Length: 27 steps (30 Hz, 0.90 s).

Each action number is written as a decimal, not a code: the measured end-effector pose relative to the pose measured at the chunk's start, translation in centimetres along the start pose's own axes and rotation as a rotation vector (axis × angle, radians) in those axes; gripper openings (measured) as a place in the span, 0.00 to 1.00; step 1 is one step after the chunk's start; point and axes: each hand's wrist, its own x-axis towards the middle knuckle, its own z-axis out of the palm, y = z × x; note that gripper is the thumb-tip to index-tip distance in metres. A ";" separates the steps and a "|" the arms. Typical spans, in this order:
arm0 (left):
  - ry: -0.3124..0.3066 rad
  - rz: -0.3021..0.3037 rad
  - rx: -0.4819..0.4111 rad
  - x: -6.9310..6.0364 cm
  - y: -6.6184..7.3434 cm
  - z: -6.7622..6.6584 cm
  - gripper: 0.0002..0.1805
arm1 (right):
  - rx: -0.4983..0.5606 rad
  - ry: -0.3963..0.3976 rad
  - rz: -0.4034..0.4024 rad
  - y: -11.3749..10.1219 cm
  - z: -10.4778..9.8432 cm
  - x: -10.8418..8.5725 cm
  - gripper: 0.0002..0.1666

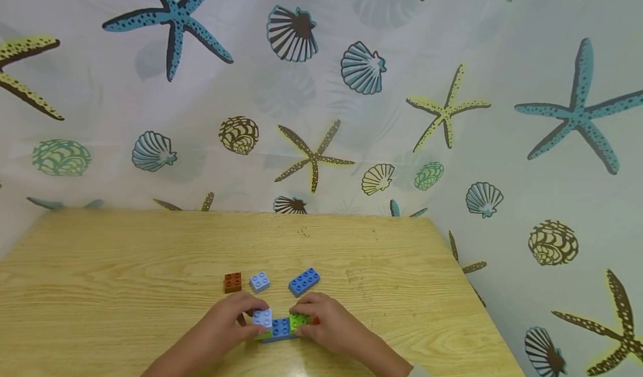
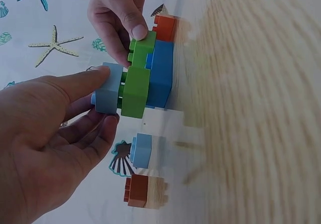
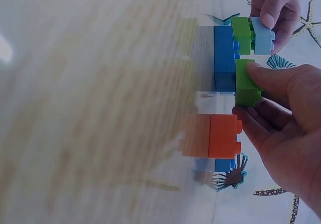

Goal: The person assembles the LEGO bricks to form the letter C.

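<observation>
A blue toy brick (image 1: 280,328) lies on the table between the two hands, a green brick on each end. My left hand (image 1: 226,322) pinches a light blue brick (image 2: 108,89) between thumb and fingers. That brick sits over the left green brick (image 2: 135,91), whose studs still show in a narrow gap. At the other end, my right hand (image 1: 332,322) holds the right green brick (image 3: 245,82) by its sides, its thumb and fingers on opposite faces. An orange brick (image 3: 223,135) stands on the table close by the right hand, partly hidden in the head view.
Behind the hands lie a brown brick (image 1: 233,282), a second light blue brick (image 1: 259,281) and a longer blue brick (image 1: 304,281). A wood-grain table (image 1: 125,265) carries everything. A curtain (image 1: 321,98) printed with shells and starfish borders its back and right edges.
</observation>
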 end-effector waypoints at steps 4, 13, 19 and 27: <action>-0.003 0.008 0.031 -0.1 0.4 0.1 0.18 | 0.001 0.005 -0.006 0.0 -0.1 0.0 0.23; -0.007 -0.021 0.042 -0.1 0.7 0.2 0.19 | 0.029 -0.003 0.008 -0.1 -0.2 -0.1 0.23; -0.002 -0.060 0.030 0.0 0.7 0.3 0.19 | 0.019 0.001 0.005 0.0 -0.1 -0.1 0.22; 0.044 -0.094 -0.095 -0.4 -0.3 -0.5 0.27 | 0.005 0.000 -0.010 0.1 0.1 0.0 0.22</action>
